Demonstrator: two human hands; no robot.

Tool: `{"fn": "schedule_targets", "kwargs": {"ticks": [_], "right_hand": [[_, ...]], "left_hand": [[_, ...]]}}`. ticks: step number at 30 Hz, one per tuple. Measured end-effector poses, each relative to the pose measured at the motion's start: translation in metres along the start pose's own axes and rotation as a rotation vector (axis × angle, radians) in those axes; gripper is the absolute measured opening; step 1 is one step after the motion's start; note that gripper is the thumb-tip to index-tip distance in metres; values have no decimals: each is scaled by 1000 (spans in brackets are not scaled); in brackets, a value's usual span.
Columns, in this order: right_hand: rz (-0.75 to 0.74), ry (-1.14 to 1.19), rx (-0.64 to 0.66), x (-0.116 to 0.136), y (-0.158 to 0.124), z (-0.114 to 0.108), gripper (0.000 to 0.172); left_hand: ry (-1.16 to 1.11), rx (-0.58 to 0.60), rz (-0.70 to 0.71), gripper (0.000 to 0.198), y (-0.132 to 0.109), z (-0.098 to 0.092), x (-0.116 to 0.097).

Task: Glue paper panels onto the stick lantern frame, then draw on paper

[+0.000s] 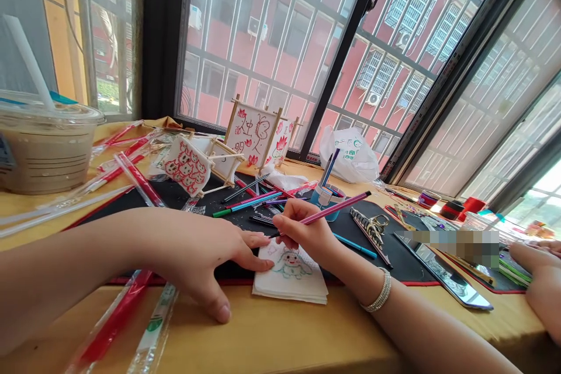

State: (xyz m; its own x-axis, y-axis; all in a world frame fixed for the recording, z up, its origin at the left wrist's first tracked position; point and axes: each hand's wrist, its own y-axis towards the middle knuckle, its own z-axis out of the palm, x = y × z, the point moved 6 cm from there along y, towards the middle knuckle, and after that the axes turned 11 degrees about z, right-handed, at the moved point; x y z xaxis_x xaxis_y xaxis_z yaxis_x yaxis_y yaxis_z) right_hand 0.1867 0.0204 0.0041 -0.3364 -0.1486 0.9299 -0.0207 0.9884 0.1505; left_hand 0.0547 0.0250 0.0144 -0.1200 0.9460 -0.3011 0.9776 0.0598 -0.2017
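A pink-purple marker (335, 208) is gripped in my right hand (307, 229), its dark tip down at the upper left part of a white paper pad (289, 292). On the pad is a small figure drawn in green with a reddish face. My left hand (205, 254) lies spread with its palm down, fingertips at the pad's left edge and thumb on the yellow cloth. Nothing is held in it. Several loose markers (248, 203) lie on the black mat just beyond my hands. More pens stand in a blue cup (328, 198) behind my right hand.
Decorated paper lanterns (252, 131) stand near the window. A plastic drink cup (44, 146) is at the far left, beside red-and-clear plastic wrappers (140, 178). To the right are a spiral notebook (370, 234) and a phone (445, 272), then another person's hand (537, 274).
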Motion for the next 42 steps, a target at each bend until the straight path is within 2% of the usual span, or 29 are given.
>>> {"fn": "schedule_targets", "kwargs": {"ticks": [4,8,15,21,24,27,31,34,38,42], "right_hand": [[-26,-181,-80,0,0,2,35],[-67,-249,-57,-3,2,7,30],[-55,-321,-42,-3,2,9,31],[-18,-230,25,-9,2,10,28],[-60,-279,-9,-7,2,8,29],[-67,-291,34,-6,1,11,28],[-8,-181,71,-10,1,11,29],[-42,-223,45,-8,1,10,30],[7,-175,125,-10,-1,13,30],[-3,-181,116,-9,-1,12,30]], "left_hand": [[2,2,8,72,0,0,-1],[5,24,-11,72,0,0,-2],[9,9,-19,70,0,-2,-2],[4,1,-19,69,-1,0,0],[-4,-16,-9,69,0,-1,0],[-25,-38,-11,68,0,-2,-1],[-31,-21,-15,67,0,-1,0],[-35,-3,-23,67,0,0,1],[-34,0,-32,68,1,0,1],[-28,-5,-27,68,1,0,1]]}}
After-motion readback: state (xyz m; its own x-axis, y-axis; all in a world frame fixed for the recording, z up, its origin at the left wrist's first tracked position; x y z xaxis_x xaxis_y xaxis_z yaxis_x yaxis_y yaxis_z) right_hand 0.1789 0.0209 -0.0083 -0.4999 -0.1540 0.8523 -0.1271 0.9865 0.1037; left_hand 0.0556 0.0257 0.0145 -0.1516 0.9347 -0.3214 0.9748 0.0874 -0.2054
